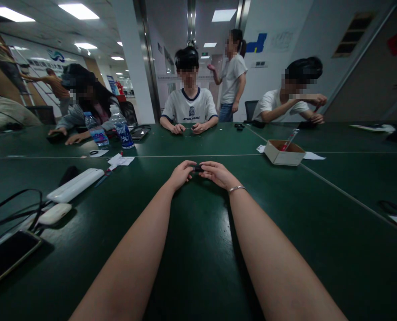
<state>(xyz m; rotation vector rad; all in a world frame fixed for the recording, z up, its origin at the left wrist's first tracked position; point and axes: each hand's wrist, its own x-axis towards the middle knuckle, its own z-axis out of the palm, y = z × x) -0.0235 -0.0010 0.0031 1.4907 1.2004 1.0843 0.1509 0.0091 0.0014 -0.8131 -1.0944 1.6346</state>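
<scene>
Straight ahead, a small dark, stick-like object (pixel 197 169) is held level just above the green table (pixel 198 249). Its left end sits in the curled fingers of my left hand (pixel 181 174). My right hand (pixel 217 174) closes on the right end with thumb and fingers, and a silver bangle (pixel 237 188) circles that wrist. Only a short dark length shows between the hands; the fingers cover the rest, so its kind cannot be made out.
Left of my arm lie a white power bank (pixel 75 185), a white rounded case (pixel 55 214), cables and a phone (pixel 11 256). Two bottles (pixel 123 131) stand farther back. A cardboard box (pixel 283 157) holding a clear tube is at right. Several people sit across the table.
</scene>
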